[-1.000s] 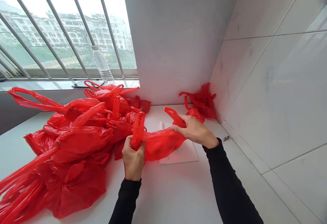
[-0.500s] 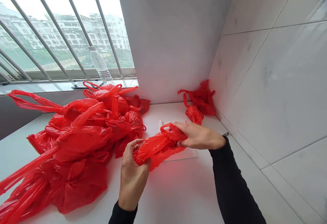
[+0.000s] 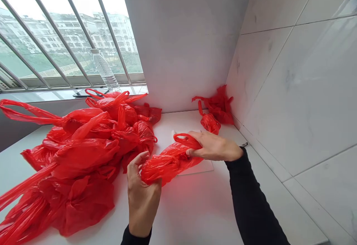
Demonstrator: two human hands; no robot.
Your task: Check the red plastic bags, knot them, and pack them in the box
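Between my two hands a red plastic bag (image 3: pixel 167 163) is held bunched above the white tabletop, one loop handle sticking up near its right end. My left hand (image 3: pixel 143 191) cups the lower left end, thumb below and fingers curled behind the plastic. At the upper right end, my right hand (image 3: pixel 210 146) pinches the gathered plastic next to the loop, and some of its fingers are hidden. Beneath the bag lies a flat white object (image 3: pixel 199 168), partly covered, with a small white piece at its far side. Whether anything is inside the bag cannot be made out.
A large heap of red plastic bags (image 3: pixel 86 152) fills the left of the table (image 3: pixel 195 211). Two more red bags (image 3: pixel 219 107) lie in the far right corner against the walls. A clear water bottle (image 3: pixel 104 70) stands on the sill by the barred window.
My left hand has shifted slightly left, and the held bag looks more stretched out lengthwise. My right hand still grips near the loop. The whole view has drifted a little.
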